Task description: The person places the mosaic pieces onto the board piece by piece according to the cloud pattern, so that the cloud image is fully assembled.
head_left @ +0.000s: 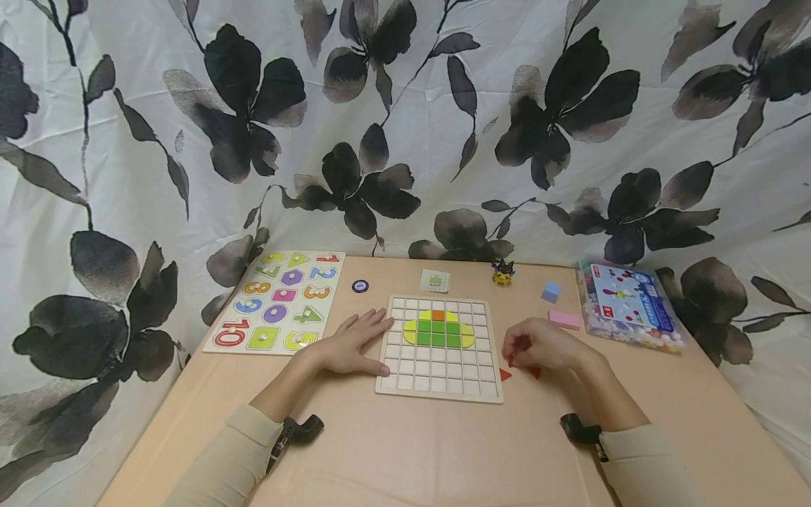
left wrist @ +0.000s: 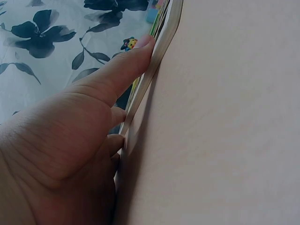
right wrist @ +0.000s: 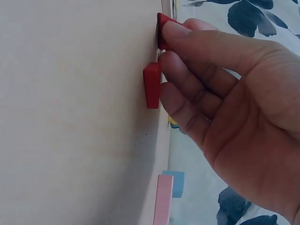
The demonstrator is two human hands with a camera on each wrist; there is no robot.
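Observation:
A white grid board (head_left: pixel 393 384) lies mid-table, with green, yellow and orange pieces forming a rounded patch in its upper part. My left hand (head_left: pixel 351 345) rests at the board's left edge, fingers spread and thumb on the rim; the left wrist view shows the thumb (left wrist: pixel 126 65) against the board's side. Just off the board's right side, my right hand (head_left: pixel 551 343) pinches a small red block (right wrist: pixel 161 30) between thumb and fingers. Below it on the table lies another red block (right wrist: pixel 152 86), near the lower fingers. A red triangle (head_left: pixel 505 374) sits by the board's right edge.
To the left is a number-and-shape board (head_left: pixel 332 296). Behind the grid stand a dark round disc (head_left: pixel 360 286), a small pattern card (head_left: pixel 435 281) and a yellow-black figurine (head_left: pixel 503 272). At right are blue (head_left: pixel 551 291) and pink (head_left: pixel 564 320) blocks and a clear box of beads (head_left: pixel 633 306).

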